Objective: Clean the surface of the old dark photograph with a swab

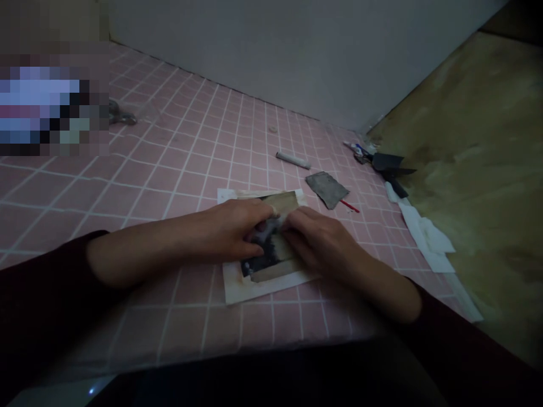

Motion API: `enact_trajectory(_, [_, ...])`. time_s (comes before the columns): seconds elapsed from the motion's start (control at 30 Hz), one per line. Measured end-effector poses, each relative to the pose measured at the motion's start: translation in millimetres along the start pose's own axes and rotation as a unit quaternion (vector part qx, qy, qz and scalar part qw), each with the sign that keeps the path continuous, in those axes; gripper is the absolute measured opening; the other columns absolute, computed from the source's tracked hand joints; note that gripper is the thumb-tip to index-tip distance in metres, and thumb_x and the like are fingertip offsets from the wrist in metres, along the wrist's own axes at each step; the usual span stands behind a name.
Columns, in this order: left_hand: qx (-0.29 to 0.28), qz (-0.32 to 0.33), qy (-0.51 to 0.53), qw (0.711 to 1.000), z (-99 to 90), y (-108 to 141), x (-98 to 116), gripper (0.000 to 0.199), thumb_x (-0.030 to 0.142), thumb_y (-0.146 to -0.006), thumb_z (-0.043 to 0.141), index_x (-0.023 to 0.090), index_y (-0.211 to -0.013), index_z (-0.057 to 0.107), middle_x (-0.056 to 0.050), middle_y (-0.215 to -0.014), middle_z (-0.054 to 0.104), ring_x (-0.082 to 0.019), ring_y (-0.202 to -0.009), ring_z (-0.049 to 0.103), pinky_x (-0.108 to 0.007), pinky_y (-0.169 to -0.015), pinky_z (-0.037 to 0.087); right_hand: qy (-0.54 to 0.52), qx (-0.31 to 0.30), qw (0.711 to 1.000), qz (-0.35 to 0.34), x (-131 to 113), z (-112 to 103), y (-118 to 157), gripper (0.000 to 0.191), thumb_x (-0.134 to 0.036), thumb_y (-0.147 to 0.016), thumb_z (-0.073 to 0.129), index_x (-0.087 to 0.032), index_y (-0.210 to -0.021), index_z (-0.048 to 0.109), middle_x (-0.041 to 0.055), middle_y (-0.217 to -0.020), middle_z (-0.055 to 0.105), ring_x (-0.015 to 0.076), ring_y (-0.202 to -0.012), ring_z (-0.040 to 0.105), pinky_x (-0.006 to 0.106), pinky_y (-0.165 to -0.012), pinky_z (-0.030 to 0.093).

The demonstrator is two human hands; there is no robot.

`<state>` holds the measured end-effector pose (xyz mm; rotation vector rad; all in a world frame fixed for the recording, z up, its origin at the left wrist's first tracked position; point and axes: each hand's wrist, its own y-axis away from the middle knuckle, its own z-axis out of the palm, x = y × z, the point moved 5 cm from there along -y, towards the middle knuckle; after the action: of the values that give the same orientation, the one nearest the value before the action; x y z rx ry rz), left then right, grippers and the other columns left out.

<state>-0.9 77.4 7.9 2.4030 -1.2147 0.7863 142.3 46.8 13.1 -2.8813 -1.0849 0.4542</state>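
A white sheet lies flat on the table, bearing a tan and black picture-like panel with a ragged dark edge. From the left, my left hand rests over the panel, its thumb spread away from the index finger; its other fingers are partly hidden. My right hand is closed in a pinch on the panel's right side, close to the left fingertips. Whatever sits between the right fingertips is too dim and small to name. A blurry greyish patch shows between the hands.
Pink checked cloth covers the table. Beyond my hands lie a grey tube, a ragged grey piece and a thin red stick. Black-handled tools and white paper sit along the right wall. The far left is pixelated.
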Motion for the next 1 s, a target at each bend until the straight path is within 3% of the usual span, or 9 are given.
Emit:
enact_trajectory(0.13, [0.005, -0.005, 0.000, 1.000, 0.2, 1, -1, 0.016, 0.020, -0.074, 0.062, 0.018, -0.081, 0.049, 0.000, -0.079, 0.054, -0.013, -0.068, 0.051, -0.025, -0.061, 0.035, -0.044, 0.025, 0.998, -0.045, -8, 3, -3, 0.012, -0.009, -0.089, 0.045, -0.019, -0.095, 0.048, 0.0055, -0.090, 0.059, 0.0176, -0.081, 0.055, 0.030, -0.072, 0.045])
enact_trajectory(0.3, [-0.001, 0.008, -0.001, 1.000, 1.6, 0, 0, 0.018, 0.019, -0.074, 0.063, 0.017, -0.087, 0.052, 0.002, -0.077, 0.054, -0.012, -0.065, 0.049, -0.024, -0.061, 0.034, -0.021, 0.025, 0.999, 0.012, 10, -3, 9, 0.010, -0.009, -0.088, 0.051, -0.019, -0.089, 0.050, 0.0031, -0.083, 0.056, 0.0158, -0.076, 0.053, 0.028, -0.068, 0.043])
enact_trajectory(0.5, [0.015, 0.004, 0.000, 1.000, 1.3, -1, -3, 0.017, 0.021, -0.074, 0.065, 0.016, -0.083, 0.051, 0.000, -0.082, 0.054, -0.013, -0.070, 0.051, -0.024, -0.062, 0.035, -0.059, 0.008, 0.997, -0.044, -10, 4, -4, 0.015, -0.008, -0.089, 0.043, -0.018, -0.095, 0.051, 0.0070, -0.093, 0.057, 0.0184, -0.084, 0.055, 0.030, -0.073, 0.046])
enact_trajectory(0.67, [0.005, 0.017, 0.002, 1.000, 0.8, -1, 0, 0.018, 0.017, -0.073, 0.066, 0.017, -0.081, 0.050, 0.003, -0.076, 0.051, -0.010, -0.063, 0.047, -0.023, -0.059, 0.033, -0.012, 0.018, 1.000, 0.022, 4, -1, 6, 0.011, -0.010, -0.091, 0.045, -0.019, -0.089, 0.051, 0.0052, -0.084, 0.056, 0.0177, -0.076, 0.054, 0.029, -0.067, 0.043])
enact_trajectory(0.87, [0.016, -0.002, 0.007, 1.000, -0.3, 0, -1, 0.018, 0.018, -0.073, 0.065, 0.017, -0.082, 0.049, 0.002, -0.078, 0.052, -0.012, -0.066, 0.050, -0.023, -0.060, 0.035, -0.038, 0.022, 0.998, -0.036, -7, 4, -4, 0.012, -0.009, -0.090, 0.044, -0.017, -0.096, 0.052, 0.0074, -0.090, 0.061, 0.0189, -0.083, 0.057, 0.030, -0.072, 0.046])
enact_trajectory(1.0, [0.001, -0.003, 0.006, 1.000, 0.0, -1, 1, 0.019, 0.018, -0.072, 0.066, 0.018, -0.080, 0.048, 0.003, -0.075, 0.052, -0.010, -0.062, 0.048, -0.023, -0.059, 0.033, -0.017, 0.031, 0.999, 0.002, 2, 0, 3, 0.010, -0.009, -0.089, 0.049, -0.018, -0.090, 0.052, 0.0043, -0.084, 0.059, 0.0170, -0.077, 0.056, 0.028, -0.068, 0.044])
